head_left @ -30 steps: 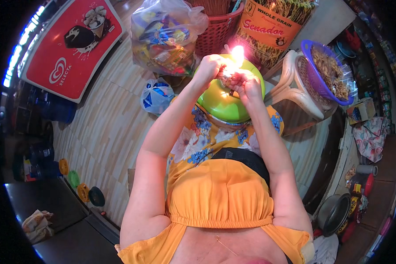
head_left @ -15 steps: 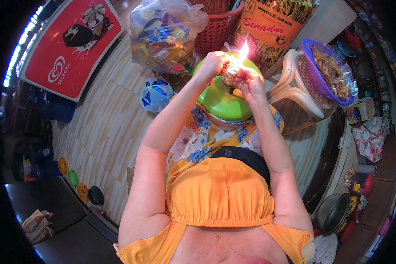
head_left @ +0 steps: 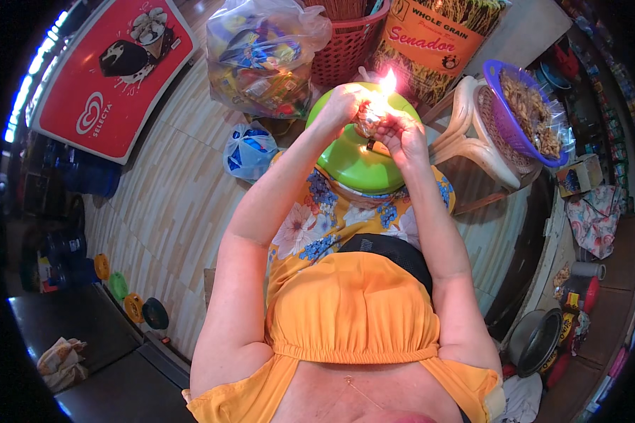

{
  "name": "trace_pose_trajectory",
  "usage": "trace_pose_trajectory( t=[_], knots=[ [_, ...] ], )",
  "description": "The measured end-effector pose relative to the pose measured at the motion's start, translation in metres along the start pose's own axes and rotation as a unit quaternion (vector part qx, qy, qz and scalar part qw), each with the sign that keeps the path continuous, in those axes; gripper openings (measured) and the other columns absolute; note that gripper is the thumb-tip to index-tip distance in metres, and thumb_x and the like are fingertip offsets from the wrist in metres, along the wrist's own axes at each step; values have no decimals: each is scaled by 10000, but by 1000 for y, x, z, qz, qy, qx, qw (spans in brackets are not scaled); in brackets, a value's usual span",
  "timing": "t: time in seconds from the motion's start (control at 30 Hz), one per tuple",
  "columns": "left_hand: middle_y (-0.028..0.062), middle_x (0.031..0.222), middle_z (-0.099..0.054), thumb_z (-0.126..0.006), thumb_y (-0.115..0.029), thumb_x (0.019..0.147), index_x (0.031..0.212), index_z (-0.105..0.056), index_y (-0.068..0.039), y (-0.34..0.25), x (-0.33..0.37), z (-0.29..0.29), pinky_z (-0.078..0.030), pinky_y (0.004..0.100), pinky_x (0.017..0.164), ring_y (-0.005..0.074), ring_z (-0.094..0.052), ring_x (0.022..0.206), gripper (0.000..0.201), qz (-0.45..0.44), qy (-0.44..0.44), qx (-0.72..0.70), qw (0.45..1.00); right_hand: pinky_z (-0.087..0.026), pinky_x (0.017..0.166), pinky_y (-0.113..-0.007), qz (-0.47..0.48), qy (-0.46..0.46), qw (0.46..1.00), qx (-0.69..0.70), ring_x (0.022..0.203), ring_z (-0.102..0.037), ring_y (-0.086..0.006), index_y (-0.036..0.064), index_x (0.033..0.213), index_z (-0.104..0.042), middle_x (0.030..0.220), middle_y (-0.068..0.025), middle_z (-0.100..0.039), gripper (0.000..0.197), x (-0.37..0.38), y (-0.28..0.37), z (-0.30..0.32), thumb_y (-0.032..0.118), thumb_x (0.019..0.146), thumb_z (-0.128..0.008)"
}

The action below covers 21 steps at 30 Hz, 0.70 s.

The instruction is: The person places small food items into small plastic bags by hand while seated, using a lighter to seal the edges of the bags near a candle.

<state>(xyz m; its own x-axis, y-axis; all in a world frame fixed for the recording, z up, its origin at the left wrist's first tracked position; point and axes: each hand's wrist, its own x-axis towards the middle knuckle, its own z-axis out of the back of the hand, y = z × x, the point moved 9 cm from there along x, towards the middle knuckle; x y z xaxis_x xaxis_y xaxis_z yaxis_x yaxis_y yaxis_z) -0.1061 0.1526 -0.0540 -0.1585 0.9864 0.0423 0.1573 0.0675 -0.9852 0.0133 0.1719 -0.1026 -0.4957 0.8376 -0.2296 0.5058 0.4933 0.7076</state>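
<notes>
My left hand (head_left: pixel 345 104) and my right hand (head_left: pixel 403 135) are close together, fingers pinched on a small, shiny clear plastic packet (head_left: pixel 366 121). Just beyond the fingertips burns a bright flame (head_left: pixel 388 82); glare and my hands hide what it burns on. What is inside the packet is hard to make out. Beneath both hands is a round lime-green plastic surface (head_left: pixel 356 167), a basin or lid, in front of my knees. A small dark and orange object (head_left: pixel 378 147) shows on it under my right hand.
Beyond my left hand stand a clear bag of colourful packets (head_left: pixel 261 67) and a red basket (head_left: pixel 340 56). A rice sack (head_left: pixel 436 39) is at the back. To the right, a stool (head_left: pixel 462 130) bears a purple basket (head_left: pixel 499 99) of brownish pieces. A red-topped freezer (head_left: pixel 63 92) stands left.
Both hands stay almost in place, with the fingers and packet shifting slightly. The flame looks a little lower and its shape has changed.
</notes>
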Motion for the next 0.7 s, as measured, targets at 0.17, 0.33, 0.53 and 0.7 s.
trace_pose_trajectory(
  t=[0.17,0.33,0.53,0.7],
  knots=[
    [66,778,-608,-504,-105,775,829,-611,-2,7,1,-2,-477,273,628,135,-580,672,158,10,-1,-22,1000,-511,542,-307,5,4,1000,-5,530,-544,-159,29,777,-530,646,-75,-552,80,-2,1,1,101,799,-556],
    [63,783,-612,-503,-116,778,834,-617,-17,13,-1,-2,-479,283,618,140,-586,677,161,11,12,-7,1000,-509,521,-283,10,-2,1000,-9,524,-545,-136,41,772,-527,637,-56,-550,81,-6,3,4,108,797,-564],
    [64,784,-611,-492,-123,789,842,-621,-13,17,-9,1,-471,265,625,126,-580,689,178,-22,25,31,999,-507,513,-277,22,13,998,-58,516,-545,-129,46,780,-528,635,-45,-552,71,-17,1,-1,107,795,-562],
    [67,799,-609,-495,-111,794,835,-614,4,20,-11,5,-466,260,634,117,-573,707,171,34,-10,-11,999,-512,532,-284,17,17,997,-78,527,-556,-136,39,791,-544,650,-55,-570,52,-11,-5,2,90,797,-551]
  ],
)
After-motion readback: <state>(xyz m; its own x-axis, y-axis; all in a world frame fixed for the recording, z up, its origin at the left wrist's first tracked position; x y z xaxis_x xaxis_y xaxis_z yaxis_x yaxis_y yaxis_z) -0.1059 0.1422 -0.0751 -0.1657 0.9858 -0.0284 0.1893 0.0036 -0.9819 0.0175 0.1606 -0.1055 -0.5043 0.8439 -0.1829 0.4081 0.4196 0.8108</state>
